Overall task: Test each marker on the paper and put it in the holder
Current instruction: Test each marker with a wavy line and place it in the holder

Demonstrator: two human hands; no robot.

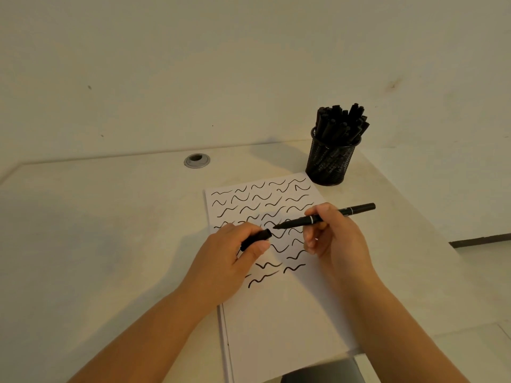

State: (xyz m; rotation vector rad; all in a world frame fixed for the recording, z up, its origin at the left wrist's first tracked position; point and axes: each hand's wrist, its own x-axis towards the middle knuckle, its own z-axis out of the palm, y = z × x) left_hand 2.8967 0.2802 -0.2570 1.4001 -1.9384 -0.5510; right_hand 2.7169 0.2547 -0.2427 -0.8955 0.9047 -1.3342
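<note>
Marker [318,218] uncapped and hovering over the paper [276,313], pinched mid-barrel by the right hand [334,239] with its tip aimed at the cap [255,239], which the left hand [229,261] grips just beside it. It looks light, stiff and a bit slick, so I'd say that mid-barrel hold is the spot to keep, tip clear of skin. Beyond the paper's far corner on the tabletop [110,217] stands the holder [330,161], already crammed with markers, so finding a gap could be fiddly.
</note>
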